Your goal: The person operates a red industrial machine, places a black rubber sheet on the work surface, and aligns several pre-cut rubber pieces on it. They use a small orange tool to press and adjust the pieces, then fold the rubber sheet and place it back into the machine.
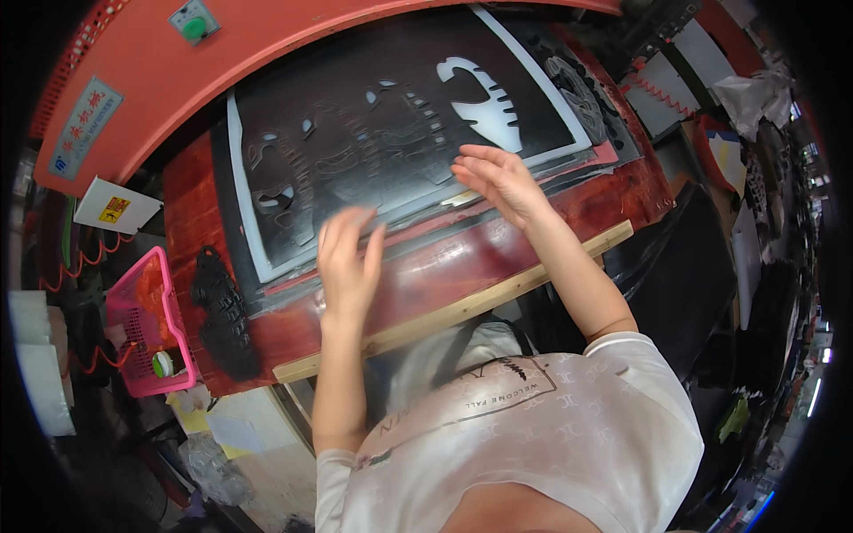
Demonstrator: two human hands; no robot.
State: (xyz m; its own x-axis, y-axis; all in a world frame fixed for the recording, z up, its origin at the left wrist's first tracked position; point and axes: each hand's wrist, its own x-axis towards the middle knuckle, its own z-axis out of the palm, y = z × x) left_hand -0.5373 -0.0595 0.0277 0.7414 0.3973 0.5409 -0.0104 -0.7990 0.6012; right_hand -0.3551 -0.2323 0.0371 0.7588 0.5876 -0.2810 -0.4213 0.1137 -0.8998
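My left hand (348, 263) hovers, slightly blurred, over the near edge of the work surface, its thumb apart from the fingers and nothing in it. Farther right, my right hand (501, 178) is raised near the front edge of a black sheet (413, 53), also holding nothing. The sheet lies on a white board (258, 256) whose border shows around it. Several curved, notched outlines are cut into the black material. At the right, a cut-out opening (496, 123) shows white through it. A small pale piece (460, 198) lies under my right hand.
A red machine beam (153, 106) with a green button (194, 28) spans the far side. Black cut pieces lie at left (223, 320) and more cut pieces at right (576, 100). A pink basket (187, 353) stands left. A wooden strip (466, 306) edges the red table (460, 263).
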